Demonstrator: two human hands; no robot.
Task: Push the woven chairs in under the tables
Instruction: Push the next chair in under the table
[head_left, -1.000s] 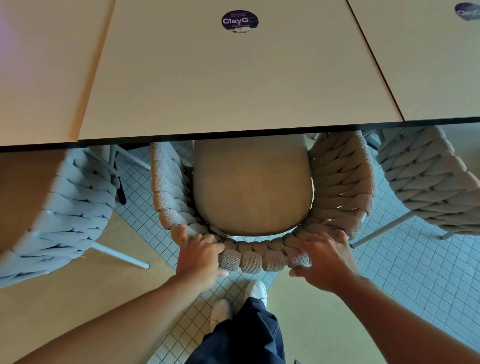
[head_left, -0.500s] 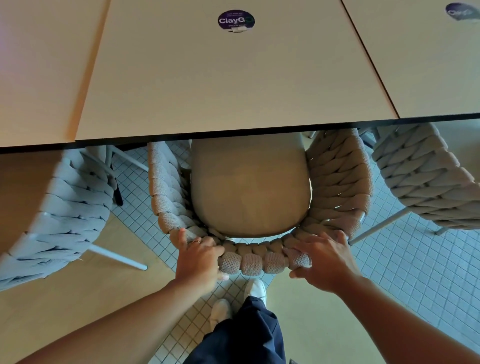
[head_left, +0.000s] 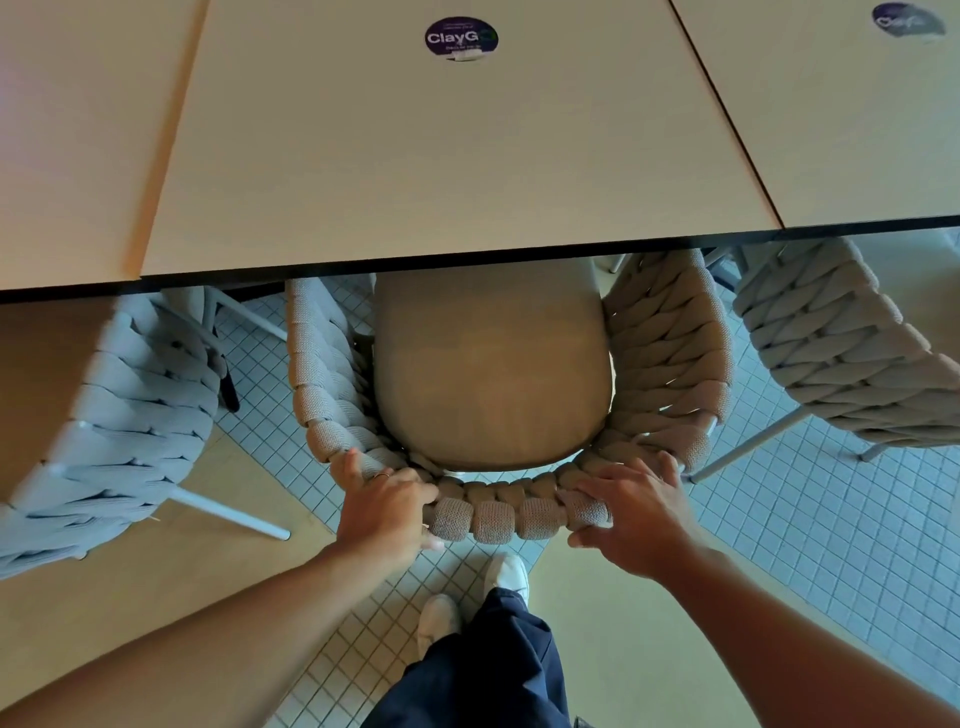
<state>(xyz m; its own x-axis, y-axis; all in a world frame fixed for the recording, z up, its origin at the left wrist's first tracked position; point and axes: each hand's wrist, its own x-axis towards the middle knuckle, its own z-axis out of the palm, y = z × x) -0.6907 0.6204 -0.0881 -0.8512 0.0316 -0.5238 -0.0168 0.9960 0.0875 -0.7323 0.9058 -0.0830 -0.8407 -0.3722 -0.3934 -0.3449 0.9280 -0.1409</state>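
Observation:
A beige woven chair (head_left: 670, 353) with a tan seat cushion (head_left: 491, 364) stands in front of me, its front part hidden under the cream table (head_left: 441, 156). My left hand (head_left: 382, 512) is wrapped over the left side of the chair's curved backrest. My right hand (head_left: 636, 514) grips the same backrest rim on the right. Both arms reach forward from the bottom of the view.
Another woven chair (head_left: 119, 426) stands to the left and a third (head_left: 841, 343) to the right, each partly under its own table. White chair legs (head_left: 228, 514) splay over the tiled floor. My white shoes (head_left: 467, 603) and dark trousers are just behind the chair.
The chair has slid a little further under the table, with less of the cushion showing. Both hands kept their hold on the backrest.

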